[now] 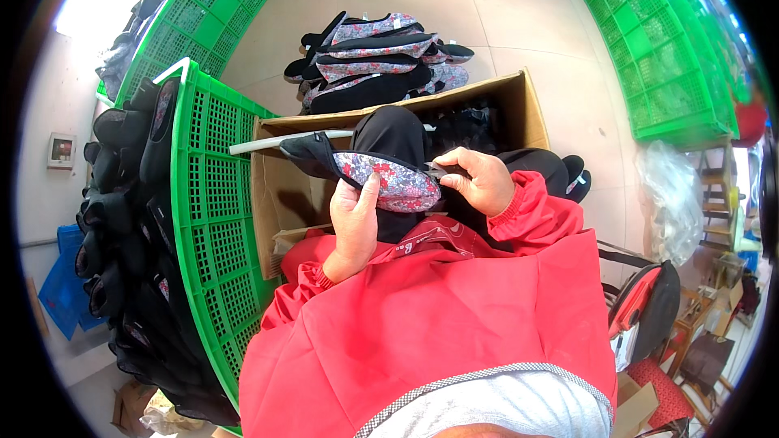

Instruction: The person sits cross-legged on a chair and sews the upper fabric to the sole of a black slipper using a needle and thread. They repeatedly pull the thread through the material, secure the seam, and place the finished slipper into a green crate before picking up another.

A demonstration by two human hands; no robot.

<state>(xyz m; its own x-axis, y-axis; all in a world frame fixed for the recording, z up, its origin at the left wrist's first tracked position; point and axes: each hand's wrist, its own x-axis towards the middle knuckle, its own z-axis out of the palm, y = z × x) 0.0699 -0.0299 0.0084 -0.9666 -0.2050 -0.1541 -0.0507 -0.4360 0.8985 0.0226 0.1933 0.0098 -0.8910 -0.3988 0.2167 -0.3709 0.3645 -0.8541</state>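
While the flowered cloth piece [398, 188] was held up over the person's lap, near the open cardboard box [531, 109], I could see its black edging and the dark flap at its left end. The left hand [355, 223] had closed on its near edge, thumb pressed against the flowers. At the other end, the right hand [479, 182] was pinching a small metal tool [436, 169], too small for me to tell its kind. Behind the piece, a pale strip [256, 146] reached across the box from the left. Beyond the box I made out a pile of flowered and black pieces [373, 73] on the floor [535, 24]. A green crate [185, 113] stood left of the box, dark goods [122, 195] heaped beside it; clear plastic [672, 195] sat far right.
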